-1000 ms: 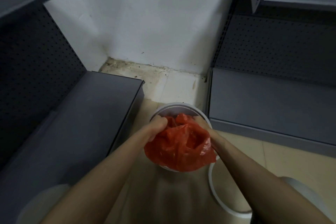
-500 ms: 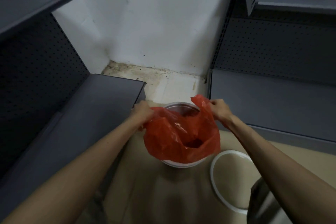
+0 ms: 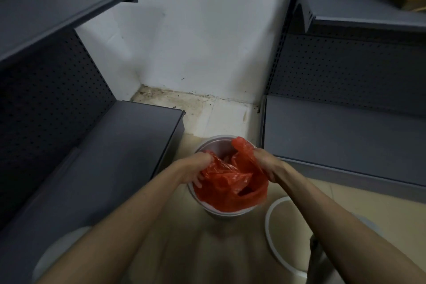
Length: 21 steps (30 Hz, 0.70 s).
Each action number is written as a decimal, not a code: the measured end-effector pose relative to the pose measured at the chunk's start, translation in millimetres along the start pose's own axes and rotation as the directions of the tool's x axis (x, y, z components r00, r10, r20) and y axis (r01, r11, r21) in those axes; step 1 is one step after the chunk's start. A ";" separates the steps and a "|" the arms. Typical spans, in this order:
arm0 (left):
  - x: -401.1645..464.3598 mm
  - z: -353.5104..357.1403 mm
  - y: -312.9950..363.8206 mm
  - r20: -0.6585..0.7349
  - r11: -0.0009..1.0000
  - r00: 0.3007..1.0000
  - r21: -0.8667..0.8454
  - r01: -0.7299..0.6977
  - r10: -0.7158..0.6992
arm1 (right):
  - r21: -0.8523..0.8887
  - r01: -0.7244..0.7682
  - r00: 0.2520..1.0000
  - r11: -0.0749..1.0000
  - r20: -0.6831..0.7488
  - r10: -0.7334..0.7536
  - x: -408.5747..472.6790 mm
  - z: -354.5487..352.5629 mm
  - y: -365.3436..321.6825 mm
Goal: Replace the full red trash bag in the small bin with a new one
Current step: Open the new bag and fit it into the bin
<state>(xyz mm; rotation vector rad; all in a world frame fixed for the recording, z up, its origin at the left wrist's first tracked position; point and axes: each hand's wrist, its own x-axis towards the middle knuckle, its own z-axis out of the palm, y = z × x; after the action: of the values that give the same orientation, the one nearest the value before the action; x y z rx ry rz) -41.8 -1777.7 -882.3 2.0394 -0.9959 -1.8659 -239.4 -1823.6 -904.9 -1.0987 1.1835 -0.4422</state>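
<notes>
A small round bin (image 3: 216,143) with a pale rim stands on the floor between two grey shelf units. A red plastic bag (image 3: 230,189) sits in its mouth and drapes over the near rim. My left hand (image 3: 196,168) grips the bag's left edge with curled fingers. My right hand (image 3: 265,161) grips the bag's right edge, and a flap of red plastic sticks up behind it. The bag's inside is mostly hidden by its folds.
A white ring (image 3: 274,233) lies on the tan floor to the right of the bin. Grey metal shelving (image 3: 115,145) stands close on the left and more shelving (image 3: 334,134) on the right. A white wall closes the corner behind, with dirty floor at its foot.
My hands had spread the bag's mouth wide above the bin; now both have come closer together and lower, bunching the red plastic over the bin.
</notes>
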 end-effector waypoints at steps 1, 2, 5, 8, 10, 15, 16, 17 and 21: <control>6.0 1.3 -2.1 -0.026 1.000 1.000 0.003 -0.015 0.015 | 0.058 0.009 1.000 0.998 0.003 -0.009 5.1 1.8 4.8; 11.6 1.5 -3.7 -0.050 1.000 0.999 0.003 -0.020 0.020 | 0.104 0.002 1.000 0.995 -0.019 0.000 12.8 3.2 11.0; 29.0 3.0 -12.5 -0.128 0.999 0.991 0.015 -0.034 0.036 | 0.073 -0.041 0.993 0.997 -0.107 0.049 40.4 2.2 37.8; 38.0 7.0 -18.6 -0.144 0.996 0.989 0.086 -0.031 0.044 | 0.093 -0.080 0.979 0.992 -0.180 0.096 58.1 1.4 59.9; 39.6 8.9 -18.8 -0.175 0.982 0.980 0.181 -0.063 0.095 | 0.056 -0.079 0.976 0.995 -0.197 0.088 63.3 -1.6 64.7; 34.8 -8.4 -14.0 -0.340 0.911 0.889 0.374 -0.173 0.308 | -0.046 -0.060 0.970 0.997 -0.237 0.047 26.2 -8.6 23.3; 28.6 -14.2 -12.6 -0.366 0.901 0.872 0.400 -0.169 0.326 | -0.080 -0.061 0.971 0.995 -0.235 0.040 19.7 -11.4 16.2; 23.9 -19.9 -11.5 -0.396 0.884 0.850 0.442 -0.155 0.348 | -0.114 -0.053 0.972 0.992 -0.233 0.026 15.1 -15.9 11.3; 8.3 -37.0 -10.5 -0.441 0.843 0.805 0.522 -0.128 0.396 | -0.224 -0.015 0.956 0.974 -0.287 -0.052 3.5 -29.7 -3.9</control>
<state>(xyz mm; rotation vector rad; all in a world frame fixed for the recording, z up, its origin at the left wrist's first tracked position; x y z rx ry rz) -3.7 -1785.3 -888.2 2.3101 -1.5650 -0.8618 -263.7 -1841.3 -902.5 -1.2696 1.5126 -0.5065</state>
